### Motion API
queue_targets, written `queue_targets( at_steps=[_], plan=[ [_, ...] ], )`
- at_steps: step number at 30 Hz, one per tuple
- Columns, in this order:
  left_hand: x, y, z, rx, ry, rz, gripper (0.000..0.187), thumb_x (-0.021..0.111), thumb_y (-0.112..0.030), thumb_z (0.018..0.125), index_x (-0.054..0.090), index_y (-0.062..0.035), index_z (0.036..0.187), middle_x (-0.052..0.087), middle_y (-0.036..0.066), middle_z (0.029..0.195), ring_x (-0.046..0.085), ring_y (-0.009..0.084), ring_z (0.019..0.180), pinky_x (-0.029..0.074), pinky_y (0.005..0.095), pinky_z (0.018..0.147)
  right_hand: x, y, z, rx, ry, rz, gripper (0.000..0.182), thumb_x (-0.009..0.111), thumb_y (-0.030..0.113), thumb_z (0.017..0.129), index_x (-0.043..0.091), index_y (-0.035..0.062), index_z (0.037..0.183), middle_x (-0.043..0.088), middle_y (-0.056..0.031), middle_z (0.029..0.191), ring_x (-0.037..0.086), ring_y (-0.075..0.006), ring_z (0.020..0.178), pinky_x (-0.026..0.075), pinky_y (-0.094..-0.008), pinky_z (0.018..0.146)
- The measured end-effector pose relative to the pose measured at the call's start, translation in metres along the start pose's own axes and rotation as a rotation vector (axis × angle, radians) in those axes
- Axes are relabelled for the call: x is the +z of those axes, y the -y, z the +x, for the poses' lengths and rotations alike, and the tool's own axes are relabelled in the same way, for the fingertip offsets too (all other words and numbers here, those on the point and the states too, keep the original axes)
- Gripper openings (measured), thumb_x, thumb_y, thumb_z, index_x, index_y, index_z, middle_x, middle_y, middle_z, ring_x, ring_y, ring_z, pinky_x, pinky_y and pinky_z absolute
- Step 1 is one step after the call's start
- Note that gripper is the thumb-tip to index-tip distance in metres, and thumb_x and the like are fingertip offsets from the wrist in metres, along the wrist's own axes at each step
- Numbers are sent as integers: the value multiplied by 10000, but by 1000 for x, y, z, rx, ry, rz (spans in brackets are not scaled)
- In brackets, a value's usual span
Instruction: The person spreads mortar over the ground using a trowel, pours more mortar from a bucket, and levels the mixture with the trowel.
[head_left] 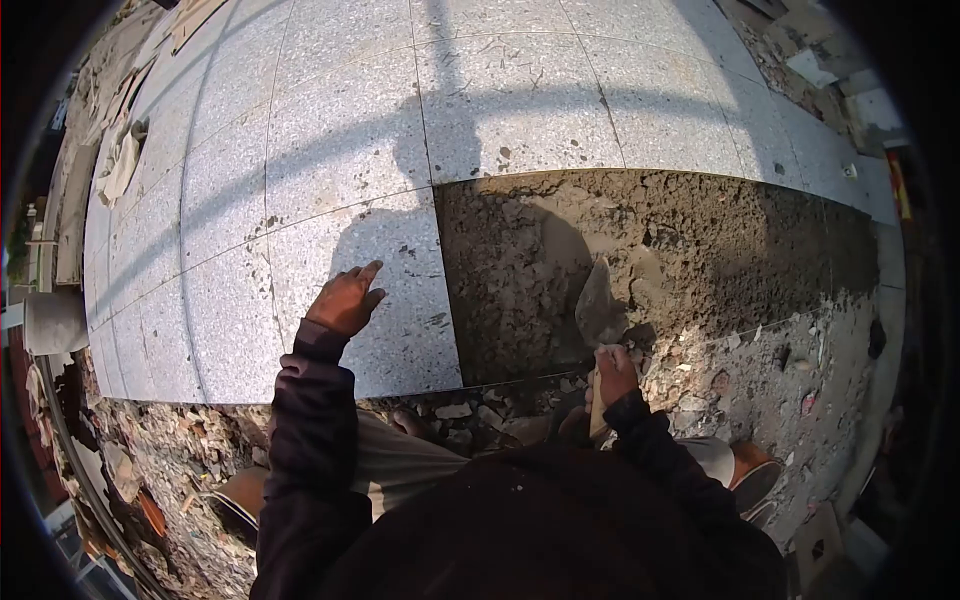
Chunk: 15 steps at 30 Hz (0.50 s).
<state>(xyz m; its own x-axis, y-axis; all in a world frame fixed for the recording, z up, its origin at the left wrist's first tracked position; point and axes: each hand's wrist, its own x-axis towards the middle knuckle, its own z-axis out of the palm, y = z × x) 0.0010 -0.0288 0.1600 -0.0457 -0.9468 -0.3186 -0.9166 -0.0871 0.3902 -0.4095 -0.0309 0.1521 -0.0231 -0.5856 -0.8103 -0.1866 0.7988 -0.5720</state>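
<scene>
Right hand (613,370) grips a trowel (600,305), blade in the mortar bed (650,260) at twelve o'clock. Left hand (345,300) rests open, probably touching, on the laid tile (370,250); leaning weight could shift it.

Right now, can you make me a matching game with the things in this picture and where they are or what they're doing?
Things:
1. left hand
2. right hand
3. trowel
4. rubble

Places or states:
A. blade down in the wet mortar bed
B. resting flat on a laid granite tile
C. loose broken bits along the near edge of the mortar
D. closed around a wooden handle

Pairs: 1-B, 2-D, 3-A, 4-C
</scene>
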Motion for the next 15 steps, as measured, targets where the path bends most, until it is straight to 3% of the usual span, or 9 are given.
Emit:
queue_targets(
  at_steps=[1, 4, 5, 7, 9, 12, 15],
  plan=[
    [-2, 1, 4, -72, 65, 27, 445, 552, -217, 833, 431, -52, 1228, 577, 213, 1008, 549, 376, 921, 439, 432, 807, 24, -20, 14, 32, 1, 27, 319, 433, 337, 905, 420, 67, 1074, 465, -74, 580, 487, -194, 383, 424, -349, 341],
    [-4, -6, 2, 63, 31, -21, 438, 543, -233, 842, 431, -62, 1230, 586, 215, 968, 559, 387, 881, 450, 440, 770, 95, -77, 64, 32, -129, -97, 348, 434, 299, 897, 411, 22, 1105, 509, -120, 599, 524, -238, 380, 439, -380, 336],
    [0, -5, -4, 73, 58, -231, 431, 563, -197, 838, 438, -98, 1238, 592, 230, 939, 580, 394, 799, 468, 427, 714, 105, -72, 72, 16, -150, -188, 358, 429, 295, 897, 412, 8, 1112, 524, -135, 617, 535, -241, 389, 443, -379, 344],
    [0, -8, -22, 12, 162, -185, 445, 565, -217, 837, 426, -102, 1244, 592, 212, 916, 577, 377, 823, 460, 430, 716, 122, -61, 86, -4, -198, -349, 380, 419, 285, 897, 414, -18, 1126, 555, -165, 653, 556, -247, 406, 452, -378, 358],
    [3, -11, -38, 28, 174, -59, 453, 569, -226, 830, 427, -92, 1239, 586, 193, 877, 568, 365, 823, 452, 430, 720, 115, -38, 107, 20, -28, -536, 484, 434, 294, 903, 310, 28, 1288, 569, -177, 745, 568, -248, 461, 475, -412, 392],
    [0, -13, -57, 17, 145, -20, 442, 551, -246, 836, 430, -82, 1228, 582, 147, 875, 570, 335, 819, 439, 419, 758, 119, 37, 125, 38, 111, -789, 525, 431, 271, 903, 286, -44, 1296, 594, -212, 895, 610, -261, 548, 505, -392, 509],
    [-9, -22, -66, 36, 71, -33, 443, 550, -241, 835, 425, -85, 1231, 576, 155, 879, 564, 336, 840, 437, 420, 766, 111, 57, 151, -40, 178, -1153, 547, 429, 280, 902, 284, -69, 1298, 561, -244, 1060, 632, -272, 628, 511, -379, 647]
  ],
)
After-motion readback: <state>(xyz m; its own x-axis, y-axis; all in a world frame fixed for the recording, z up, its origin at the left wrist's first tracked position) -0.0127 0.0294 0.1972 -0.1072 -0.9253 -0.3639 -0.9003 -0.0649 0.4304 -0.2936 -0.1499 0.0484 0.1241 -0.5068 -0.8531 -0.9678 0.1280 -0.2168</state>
